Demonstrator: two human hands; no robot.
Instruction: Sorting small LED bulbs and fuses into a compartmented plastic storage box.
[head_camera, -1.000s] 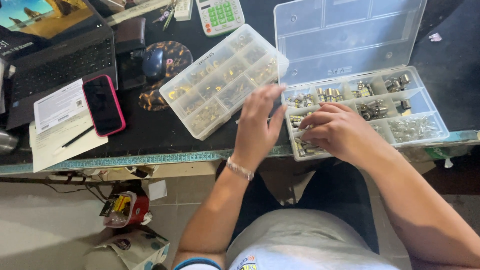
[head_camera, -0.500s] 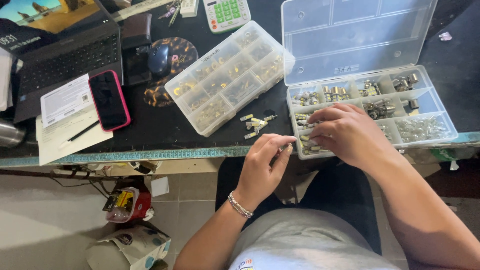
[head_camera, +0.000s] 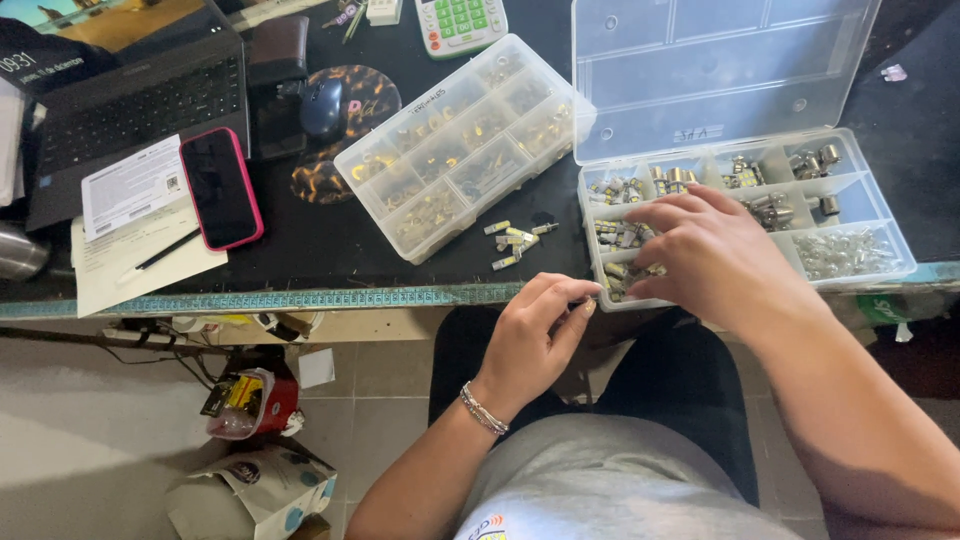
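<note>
My right hand (head_camera: 715, 260) lies over the front left compartments of an open clear plastic organiser box (head_camera: 855, 272), its spread fingertips down among small metal-based bulbs. The box's lid (head_camera: 720, 80) is folded back flat on the table. My left hand (head_camera: 535, 340) hangs at the table's front edge with its fingers curled, fingertips by the box's front left corner; nothing shows in it. A few loose small bulbs (head_camera: 515, 240) lie on the black tabletop between the open box and a closed clear box of brass-coloured parts (head_camera: 460, 150).
A phone in a pink case (head_camera: 220, 188) lies on papers (head_camera: 120, 255) with a pen, beside a laptop (head_camera: 130, 100). A mouse (head_camera: 322, 105) and a calculator (head_camera: 460, 20) sit further back. Below the green table edge (head_camera: 300, 298) are a red container (head_camera: 250, 405) and a paper bag (head_camera: 250, 490).
My left hand drew back from between the two boxes to the table's front edge, and loose bulbs now lie where it was. My right hand stayed over the open box.
</note>
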